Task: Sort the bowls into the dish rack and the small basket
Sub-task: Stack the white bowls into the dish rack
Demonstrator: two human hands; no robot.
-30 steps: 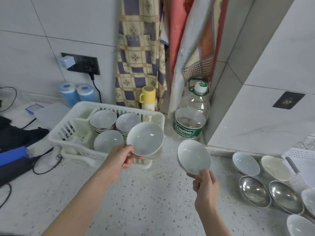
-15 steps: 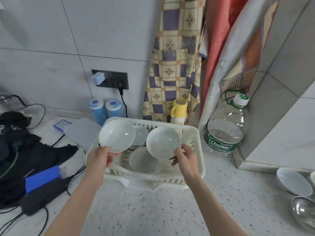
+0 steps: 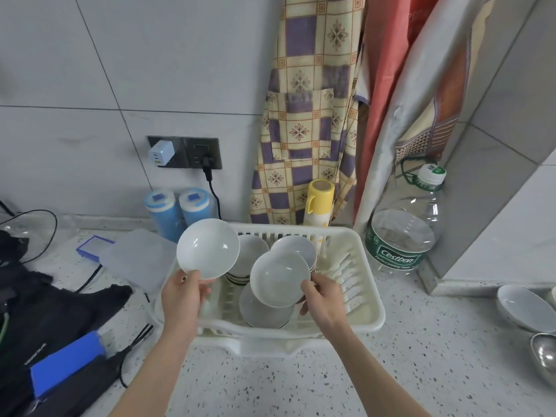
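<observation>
- Now both hands hold white bowls over the white dish rack (image 3: 365, 314), which sits on the speckled worktop (image 3: 301, 383) near the wall.
- At about 10 o'clock of the rack, the left hand (image 3: 182, 299) pinches the lower rim of a tilted bowl (image 3: 207, 248), fingers clamped on it, above the rack's left edge.
- Just right of it, the right hand (image 3: 323, 302) grips the right rim of a second bowl (image 3: 279, 278), fingers curled round the edge, held over the rack's middle.
- Inside the rack, a single bowl (image 3: 258, 311) lies under the held one, and two stacks (image 3: 296, 246) stand toward 12 o'clock.
- Open room in the rack lies on its right side, over the slatted part at 3 o'clock.
- At the rack's 12 o'clock stands a yellow-capped can (image 3: 319, 203); at 2 o'clock a large clear water bottle (image 3: 403, 233); at 11 o'clock two blue canisters (image 3: 177, 210).
- Left, at 9 o'clock, lie a translucent lid (image 3: 138, 257), black cables and dark gear (image 3: 45, 311), close to the rack's left edge.
- Far right, at 3 o'clock, a white bowl (image 3: 523, 308) and a steel bowl (image 3: 546, 356) sit well apart from the rack.
- Patterned cloths (image 3: 310, 115) hang on the tiled wall (image 3: 120, 70) behind.
- Compared with half a second ago, the right hand's bowl has come lower and nearer the single bowl; the left hand's bowl stays high.
</observation>
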